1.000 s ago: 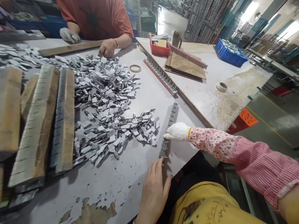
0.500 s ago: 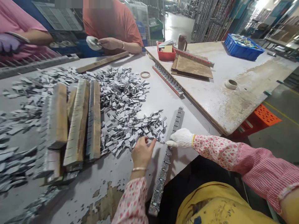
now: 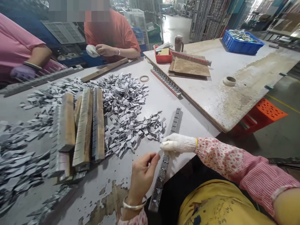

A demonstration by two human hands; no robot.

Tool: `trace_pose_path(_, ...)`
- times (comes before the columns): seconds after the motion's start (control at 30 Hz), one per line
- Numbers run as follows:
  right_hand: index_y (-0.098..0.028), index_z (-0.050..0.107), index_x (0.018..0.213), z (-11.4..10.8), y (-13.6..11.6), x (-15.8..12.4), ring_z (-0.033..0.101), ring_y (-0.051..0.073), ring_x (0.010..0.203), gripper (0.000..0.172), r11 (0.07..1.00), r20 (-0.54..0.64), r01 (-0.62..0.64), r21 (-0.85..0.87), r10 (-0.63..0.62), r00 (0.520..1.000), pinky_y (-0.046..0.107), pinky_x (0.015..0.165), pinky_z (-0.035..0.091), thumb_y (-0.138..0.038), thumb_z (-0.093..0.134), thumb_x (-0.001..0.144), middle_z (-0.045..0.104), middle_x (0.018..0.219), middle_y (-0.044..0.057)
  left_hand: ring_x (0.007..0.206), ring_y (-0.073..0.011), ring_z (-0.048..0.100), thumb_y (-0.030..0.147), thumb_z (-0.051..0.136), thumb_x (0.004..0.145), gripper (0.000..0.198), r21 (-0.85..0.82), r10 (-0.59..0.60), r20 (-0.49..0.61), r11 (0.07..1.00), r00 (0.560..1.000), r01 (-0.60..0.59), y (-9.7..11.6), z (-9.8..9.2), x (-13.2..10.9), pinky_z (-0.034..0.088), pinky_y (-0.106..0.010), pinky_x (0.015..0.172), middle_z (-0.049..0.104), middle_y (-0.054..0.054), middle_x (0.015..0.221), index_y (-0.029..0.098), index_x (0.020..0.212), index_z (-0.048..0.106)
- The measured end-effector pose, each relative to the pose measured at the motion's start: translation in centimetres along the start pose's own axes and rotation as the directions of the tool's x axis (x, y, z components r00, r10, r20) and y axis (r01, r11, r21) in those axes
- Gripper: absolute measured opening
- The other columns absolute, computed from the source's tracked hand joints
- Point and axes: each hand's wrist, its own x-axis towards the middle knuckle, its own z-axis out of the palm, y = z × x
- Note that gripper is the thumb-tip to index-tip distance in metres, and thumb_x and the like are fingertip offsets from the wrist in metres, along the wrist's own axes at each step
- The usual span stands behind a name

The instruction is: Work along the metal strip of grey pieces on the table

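Two hands showed at six o'clock on my feed: left hand (image 3: 142, 178) pinched, its hold unreadable; gloved right hand (image 3: 178, 143) curled by the toothed metal strip (image 3: 161, 176), silver tabs (image 3: 131, 134) kept within reach

Grey concrete floor (image 3: 281, 140) at right, scuffed, marked by a yellow line (image 3: 281, 102). Orange perforated plastic crate (image 3: 264, 109) just below the edge of a pale, stained counter (image 3: 211, 97). Glossy aisle floor (image 3: 175, 28) beyond, running back between stacked blue crates (image 3: 138, 32), green crates (image 3: 154, 31) and tall metal wire racks (image 3: 208, 18). Further bench (image 3: 283, 32) in the far right corner. Strong light (image 3: 257, 3) at the far upper right, source washed out by glare and not identifiable.
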Motion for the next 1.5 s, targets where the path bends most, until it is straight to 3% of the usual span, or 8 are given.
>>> trace_pose_path(0.2,-0.014,0.059,0.079,1.6,1.8,-2.1,0.055,0.011,0.040,0.036,0.940,0.368,-0.202,0.276,0.091,0.925,0.017,0.034,0.039,-0.049,0.056,0.082,0.061,0.056,-0.001,0.054,-0.0104,0.046,0.032,0.057,0.088,0.029,-0.227,0.226,0.062,0.952,0.972,-0.207,1.2,1.0,-2.1,0.035,-0.023,0.053,0.049,0.004,0.056,0.019,0.063,0.055)
trace_pose_path(0.4,-0.013,0.062,0.076,1.9,3.4,-3.3,0.049,0.007,0.037,0.039,0.982,-0.018,-0.017,0.188,0.021,1.000,0.014,0.035,0.035,-0.050,0.053,0.088,0.059,0.049,-0.002,0.055,-0.0102,0.042,0.032,0.041,0.096,0.033,0.015,0.048,0.115,0.999,0.992,-0.051,0.4,3.0,-2.4,0.031,-0.024,0.053,0.045,0.003,0.061,0.019,0.066,0.046)
trace_pose_path(0.63,-0.013,0.062,0.073,1.7,4.4,-3.3,0.050,0.009,0.037,0.041,0.971,0.128,-0.111,0.214,0.085,0.988,0.017,0.034,0.033,-0.050,0.051,0.086,0.059,0.050,-0.001,0.051,-0.0107,0.040,0.035,0.032,0.097,0.039,-0.040,0.056,0.137,0.998,0.989,-0.051,0.2,5.0,-2.7,0.032,-0.025,0.050,0.037,0.004,0.056,0.022,0.060,0.036)
trace_pose_path(0.73,-0.014,0.061,0.077,-0.9,4.1,-2.0,0.051,0.009,0.042,0.042,0.995,-0.139,-0.063,0.074,0.073,0.988,0.018,0.039,0.035,-0.052,0.048,0.088,0.058,0.052,-0.001,0.076,-0.0170,0.057,0.039,0.037,0.096,0.028,0.062,-0.011,0.076,0.998,0.997,0.006,-0.9,5.2,-1.8,0.046,-0.029,0.065,0.060,-0.004,0.085,0.019,0.094,0.057)
trace_pose_path(0.8,-0.015,0.062,0.081,-3.2,4.0,-0.8,0.055,0.010,0.049,0.043,0.981,-0.317,-0.064,-0.182,0.003,0.949,0.019,0.048,0.039,-0.053,0.044,0.091,0.059,0.055,-0.001,0.105,-0.0239,0.056,0.042,0.043,0.093,0.041,0.111,-0.049,0.097,0.993,0.994,0.038,-2.2,5.5,-1.5,0.050,-0.039,0.084,0.058,-0.013,0.118,0.018,0.127,0.047)
trace_pose_path(0.93,-0.018,0.065,0.083,-6.1,4.0,1.5,0.061,0.014,0.067,0.049,0.588,-0.363,-0.229,-0.776,-0.119,0.924,0.022,0.060,0.038,-0.057,0.037,0.094,0.066,0.069,0.003,0.125,-0.0282,0.048,0.036,0.049,0.090,0.052,0.171,-0.065,0.174,0.985,0.983,0.035,-4.7,6.6,-1.9,0.046,-0.048,0.099,0.049,-0.015,0.132,0.020,0.138,0.036)
trace_pose_path(1.03,-0.019,0.067,0.086,-6.3,3.8,2.7,0.063,0.018,0.075,0.057,0.316,-0.324,-0.282,-0.906,-0.089,0.942,0.024,0.061,0.038,-0.059,0.027,0.096,0.069,0.082,0.007,0.126,-0.0283,0.048,0.033,0.047,0.091,0.050,0.185,-0.054,0.164,0.982,0.985,0.024,-5.2,7.2,-2.4,0.047,-0.048,0.098,0.047,-0.014,0.134,0.022,0.139,0.035)
trace_pose_path(1.5,-0.016,0.070,0.084,-4.2,2.8,5.4,0.066,0.023,0.074,0.056,0.170,-0.232,-0.246,-0.954,0.098,0.968,0.029,0.064,0.044,-0.052,0.029,0.097,0.069,0.077,0.012,0.124,-0.0300,0.049,0.028,0.046,0.090,0.051,0.196,-0.030,0.162,0.981,0.986,-0.002,-5.2,7.2,-2.3,0.049,-0.049,0.097,0.048,-0.014,0.131,0.023,0.140,0.035)
